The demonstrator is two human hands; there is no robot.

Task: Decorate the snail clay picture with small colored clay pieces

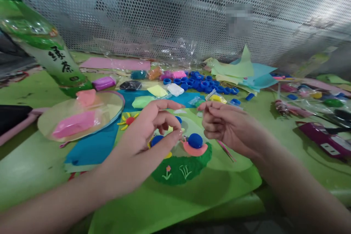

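My left hand [153, 131] hovers over a clay picture on a green sheet [164, 201]. Its index finger is curved forward, and the thumb meets the middle finger; anything between them is too small to make out. My right hand [227, 126] is closed in a pinch at the picture's upper right, its fingertips hiding whatever they hold. Between the hands sits a clay snail [195, 146] with a blue shell and pink body. Another blue-shelled snail [157, 140] is partly behind my left fingers. Below them lies a dark green clay patch [175, 172] with a small flower and grass.
A green tea bottle [57, 51] stands at the left beside a round disc [109, 117] bearing pink clay packets. Several blue rings [203, 84] and clay packets [157, 91] lie behind the picture. Coloured paper [244, 69] and a purple device [326, 139] are on the right.
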